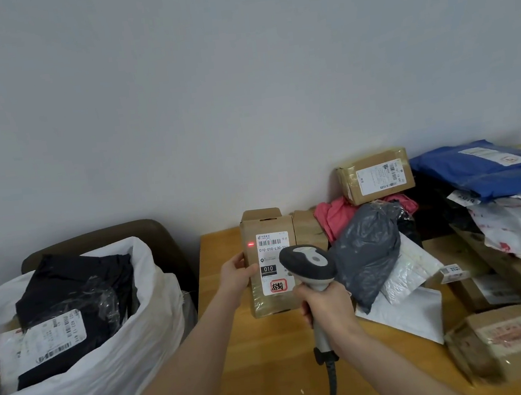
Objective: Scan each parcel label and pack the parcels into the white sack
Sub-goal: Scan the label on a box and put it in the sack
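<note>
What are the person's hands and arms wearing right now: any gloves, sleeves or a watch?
Nothing that shows. The left hand and right hand are bare, with no gloves, and no ring or marking is visible. The left forearm and right forearm are bare down to the frame's bottom edge: no sleeve, watch or wristband.
</note>
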`<state>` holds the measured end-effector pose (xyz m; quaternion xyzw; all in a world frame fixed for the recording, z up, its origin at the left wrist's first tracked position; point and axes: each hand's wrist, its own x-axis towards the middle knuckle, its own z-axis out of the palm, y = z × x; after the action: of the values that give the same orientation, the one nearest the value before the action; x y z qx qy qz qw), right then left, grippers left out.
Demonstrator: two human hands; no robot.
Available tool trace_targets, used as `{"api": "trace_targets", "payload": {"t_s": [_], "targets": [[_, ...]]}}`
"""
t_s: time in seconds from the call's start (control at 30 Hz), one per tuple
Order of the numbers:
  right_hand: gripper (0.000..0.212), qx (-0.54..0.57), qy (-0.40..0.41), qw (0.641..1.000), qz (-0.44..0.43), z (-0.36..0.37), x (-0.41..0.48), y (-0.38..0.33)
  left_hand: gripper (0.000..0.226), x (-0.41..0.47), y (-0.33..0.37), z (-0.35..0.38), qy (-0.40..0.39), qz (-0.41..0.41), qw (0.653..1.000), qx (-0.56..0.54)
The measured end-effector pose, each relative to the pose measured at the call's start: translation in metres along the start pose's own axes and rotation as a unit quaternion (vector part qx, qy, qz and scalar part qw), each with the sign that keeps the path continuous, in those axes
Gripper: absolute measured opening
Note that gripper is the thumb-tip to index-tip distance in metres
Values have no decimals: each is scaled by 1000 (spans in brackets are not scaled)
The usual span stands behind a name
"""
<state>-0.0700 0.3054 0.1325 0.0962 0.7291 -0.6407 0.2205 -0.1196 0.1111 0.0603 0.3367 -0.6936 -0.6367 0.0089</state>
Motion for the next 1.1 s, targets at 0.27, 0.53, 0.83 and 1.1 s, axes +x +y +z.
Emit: {"api": "trace_targets", "payload": {"t_s": [0.27,0.53,0.83,1.1], "targets": [[21,5,-2,1000,2,1,-2,-2,59,4,-4,2,7,3,1000,7],[22,2,-10,1000,9,1,0,-5,58,3,-2,1,11,4,1000,12],[18,1,-26,1000,6,-2,4,-8,56,1,-1,3,18,9,1000,17],[20,-7,-44,999,4,-9,13,-9,56,-1,0,7,34,8,999,11]]}}
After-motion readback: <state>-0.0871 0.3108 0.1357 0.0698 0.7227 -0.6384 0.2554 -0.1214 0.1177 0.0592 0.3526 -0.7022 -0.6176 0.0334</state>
